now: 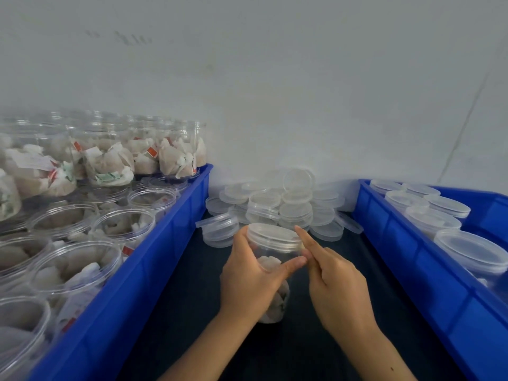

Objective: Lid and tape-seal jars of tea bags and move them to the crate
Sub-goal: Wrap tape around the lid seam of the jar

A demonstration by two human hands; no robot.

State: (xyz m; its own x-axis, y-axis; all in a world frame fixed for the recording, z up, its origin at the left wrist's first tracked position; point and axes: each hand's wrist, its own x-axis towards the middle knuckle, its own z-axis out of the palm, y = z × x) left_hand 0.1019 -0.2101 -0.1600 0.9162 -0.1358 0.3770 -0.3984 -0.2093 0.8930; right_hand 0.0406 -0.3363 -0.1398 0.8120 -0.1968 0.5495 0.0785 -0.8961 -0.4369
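While the jar (270, 273) stood on the dark worktop (192, 312), the left hand (247, 281) gripped it, fingers curled round its far side and thumb laid across the near side just under the lid (275, 236). That lid sat on the jar's mouth, and tea bags showed through the clear wall below the thumb. The right hand (338, 281) was at the jar's right, its forefinger stretched out with the tip touching the lid's rim, the other fingers folded and pinching something small against the jar just under the lid; what it was could not be told. Behind the jar, against the wall (275, 92), lay a pile of loose lids (277, 207), some stacked, one leaning on edge. To the jar's left stood a blue crate (154, 259) packed with open jars (82, 229) of tea bags, with a second layer of filled jars on top at its far end. To the jar's right stood a second blue crate (412, 270) holding lidded jars (439, 215), their clear tops upward.
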